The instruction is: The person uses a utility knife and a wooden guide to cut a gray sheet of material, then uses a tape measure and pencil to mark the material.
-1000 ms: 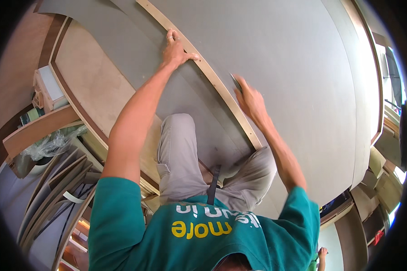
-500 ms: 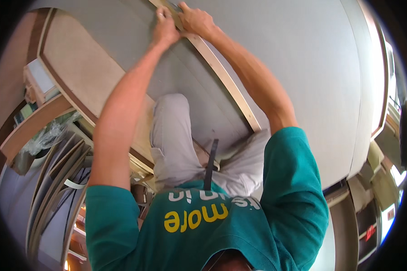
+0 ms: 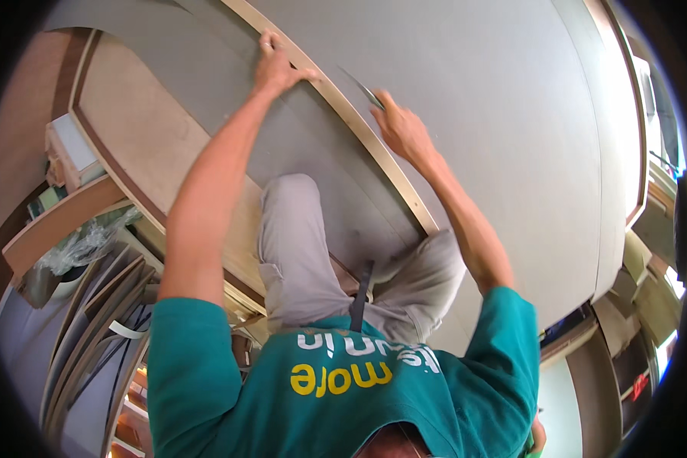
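Strip [image 3: 361,130] already lay diagonally on grey sheet [image 3: 511,153]. Left hand [image 3: 275,72], thumb and fingers spread, pressed it without wrapping round. Right hand [image 3: 406,130] closed on knife [image 3: 360,85], apart from strip. Cutting looked unfinished; couldn't tell if any score existed.

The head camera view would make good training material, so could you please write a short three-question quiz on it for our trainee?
1. Multiple choice: what is the left hand touching?
A) the grey trousers
B) the long wooden strip
C) the green sleeve

2. True or false: both hands are on the long wooden strip.

3. Short answer: on which side of the picture is the crumpled clear plastic?

Key:
1. B.
2. False; the right hand is apart from it, holding a slim pointed tool over the grey sheet.
3. The left side.
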`<state>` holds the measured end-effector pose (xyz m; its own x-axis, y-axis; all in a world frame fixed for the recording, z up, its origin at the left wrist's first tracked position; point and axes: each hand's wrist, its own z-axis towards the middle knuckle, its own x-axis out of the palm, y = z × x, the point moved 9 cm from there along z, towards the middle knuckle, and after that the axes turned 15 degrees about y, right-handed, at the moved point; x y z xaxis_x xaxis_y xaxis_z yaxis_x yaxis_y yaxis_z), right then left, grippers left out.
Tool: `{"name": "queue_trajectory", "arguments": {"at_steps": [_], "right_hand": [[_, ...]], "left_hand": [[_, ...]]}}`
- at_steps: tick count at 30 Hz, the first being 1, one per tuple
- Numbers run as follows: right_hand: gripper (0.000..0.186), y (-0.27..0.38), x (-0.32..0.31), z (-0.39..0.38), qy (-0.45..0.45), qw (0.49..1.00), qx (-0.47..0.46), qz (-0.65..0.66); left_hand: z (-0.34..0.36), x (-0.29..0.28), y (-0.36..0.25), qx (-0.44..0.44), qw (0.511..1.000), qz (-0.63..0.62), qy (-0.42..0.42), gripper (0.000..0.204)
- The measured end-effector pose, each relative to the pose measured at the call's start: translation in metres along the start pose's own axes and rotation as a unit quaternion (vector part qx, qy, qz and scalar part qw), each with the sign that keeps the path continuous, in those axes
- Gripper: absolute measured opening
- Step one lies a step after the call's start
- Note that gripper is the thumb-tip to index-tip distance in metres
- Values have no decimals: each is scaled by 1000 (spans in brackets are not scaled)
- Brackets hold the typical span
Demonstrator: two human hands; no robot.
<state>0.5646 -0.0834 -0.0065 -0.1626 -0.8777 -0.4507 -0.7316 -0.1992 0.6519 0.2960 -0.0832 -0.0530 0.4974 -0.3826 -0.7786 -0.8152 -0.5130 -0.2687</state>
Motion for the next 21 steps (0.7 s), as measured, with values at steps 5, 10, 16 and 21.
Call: {"name": "queue_trajectory", "arguments": {"at_steps": [5,10,16,21], "right_hand": [[38,98,-11,174,-58,993,-100,8],[42,121,-27,219,-65,993,-93,-21],[35,26,31,93,18,999,-41,-29],[36,-131,85,-158,85,986,134,-48]], "left_hand": [[3,10,16,-18,999,-31,30,126],[0,9,-5,-13,996,-5,84,112],[-4,10,11,-30,999,-22,29,122],[2,6,-2,-17,996,-42,73,128]]}}
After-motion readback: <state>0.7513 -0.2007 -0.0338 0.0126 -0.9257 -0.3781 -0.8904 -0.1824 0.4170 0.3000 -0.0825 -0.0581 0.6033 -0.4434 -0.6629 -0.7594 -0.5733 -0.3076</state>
